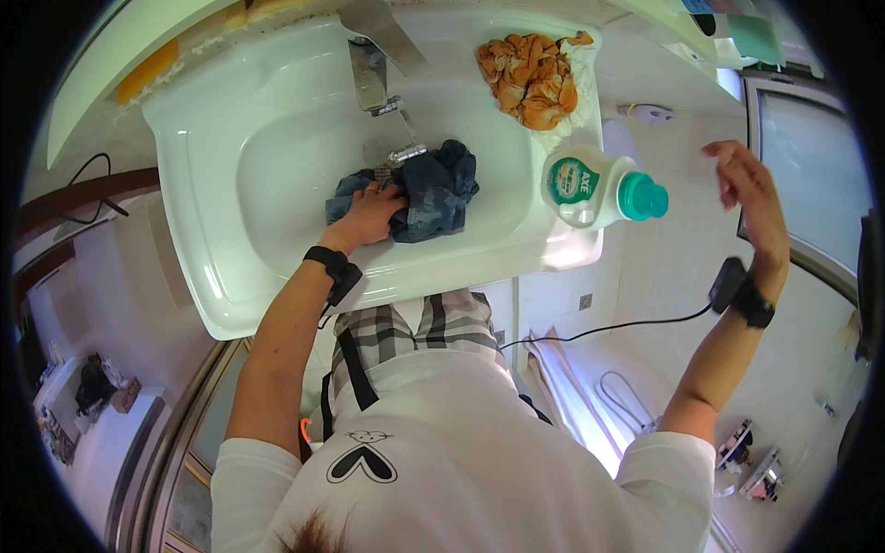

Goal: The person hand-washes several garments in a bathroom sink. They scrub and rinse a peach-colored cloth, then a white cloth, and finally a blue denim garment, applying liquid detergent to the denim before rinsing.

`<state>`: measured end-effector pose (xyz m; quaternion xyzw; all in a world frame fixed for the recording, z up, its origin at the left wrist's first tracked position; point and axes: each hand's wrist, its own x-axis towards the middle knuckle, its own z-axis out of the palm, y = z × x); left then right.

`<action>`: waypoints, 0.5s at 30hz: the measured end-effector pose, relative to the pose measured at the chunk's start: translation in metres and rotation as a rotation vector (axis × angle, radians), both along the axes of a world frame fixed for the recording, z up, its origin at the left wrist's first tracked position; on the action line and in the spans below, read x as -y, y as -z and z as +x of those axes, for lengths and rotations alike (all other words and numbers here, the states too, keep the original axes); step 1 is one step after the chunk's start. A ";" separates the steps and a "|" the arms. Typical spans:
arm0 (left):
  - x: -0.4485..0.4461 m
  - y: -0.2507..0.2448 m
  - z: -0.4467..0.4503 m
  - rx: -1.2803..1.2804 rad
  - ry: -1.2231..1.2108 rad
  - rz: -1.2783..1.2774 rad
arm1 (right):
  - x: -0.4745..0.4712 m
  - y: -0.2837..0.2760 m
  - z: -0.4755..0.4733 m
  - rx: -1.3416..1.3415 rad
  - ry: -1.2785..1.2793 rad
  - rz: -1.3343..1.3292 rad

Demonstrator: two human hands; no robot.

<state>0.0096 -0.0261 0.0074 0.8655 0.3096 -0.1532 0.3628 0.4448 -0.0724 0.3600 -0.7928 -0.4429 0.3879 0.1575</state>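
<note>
My left hand [370,211] rests on a bunched dark blue cloth [435,193] in the basin of a white ceramic sink [290,152]; its fingertips are partly hidden in the folds. Over the cloth juts a chrome faucet spout [406,154]. My right hand [747,180] is raised off to the right of the sink with bent fingers and nothing in it. Between that hand and the basin, a white AXE detergent bottle [577,188] with a teal cap lies along the sink's right rim. Behind the bottle, an orange and white cloth [532,79] sits crumpled on the back right corner.
A black cable [622,327] runs from the device on my right wrist towards my waist. Beyond the right side stands a framed glass panel [809,152]. A dark cable loop [90,186] hangs at the left. A shower hose [619,397] is lower right.
</note>
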 end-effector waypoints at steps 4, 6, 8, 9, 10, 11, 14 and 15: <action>0.005 -0.002 0.007 -0.058 -0.035 0.048 | -0.031 0.054 0.151 -0.150 0.191 0.079; 0.005 -0.001 0.011 -0.065 -0.072 0.052 | -0.048 0.084 0.226 -0.269 0.308 0.138; 0.005 0.001 0.015 -0.077 -0.112 0.036 | -0.064 0.111 0.291 -0.269 0.280 0.240; 0.004 0.002 0.017 -0.088 -0.135 0.020 | -0.073 0.124 0.318 -0.251 0.340 0.294; 0.005 0.003 0.018 -0.105 -0.158 0.010 | -0.088 0.136 0.342 -0.245 0.413 0.321; 0.006 0.004 0.019 -0.081 -0.188 -0.005 | -0.100 0.147 0.361 -0.210 0.445 0.363; 0.008 0.008 0.021 -0.068 -0.254 0.005 | -0.128 0.173 0.401 -0.081 0.442 0.413; 0.009 0.009 0.021 -0.057 -0.272 0.003 | -0.139 0.177 0.409 -0.048 0.463 0.436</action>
